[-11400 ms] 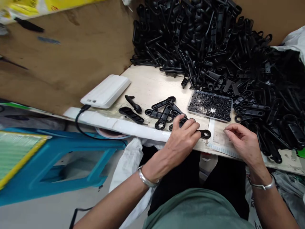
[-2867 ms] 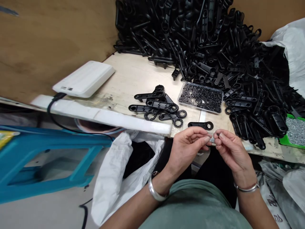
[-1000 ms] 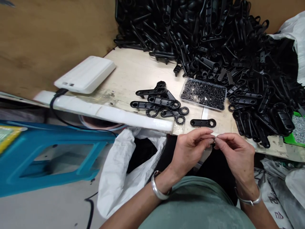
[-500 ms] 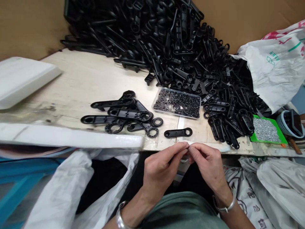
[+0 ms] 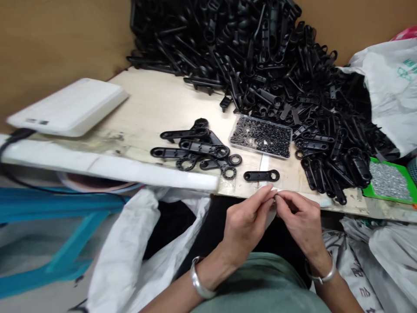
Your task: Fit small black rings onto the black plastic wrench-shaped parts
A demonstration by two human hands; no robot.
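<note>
My left hand (image 5: 246,221) and my right hand (image 5: 301,221) meet fingertip to fingertip just off the table's front edge. Both are pinched closed; a tiny dark bit shows between the fingertips, too small to name. Just beyond them a single black plastic handle-shaped part (image 5: 261,175) lies flat, its ring end to the right. Left of it rests a small heap of similar black parts (image 5: 202,150), with a loose black ring (image 5: 235,159) at its side. Behind the single part stands a clear plastic box (image 5: 232,138) full of small black pieces.
A big pile of black plastic parts (image 5: 244,56) covers the back and right. At the right sits a green tray (image 5: 367,191) of small silvery pieces. A white flat device (image 5: 71,106) with a cable is at left. White sacks (image 5: 124,248) hang below the edge.
The whole view has swung left, so table things appear further right and more of the white device shows. My hands stay pinched together at the table's edge.
</note>
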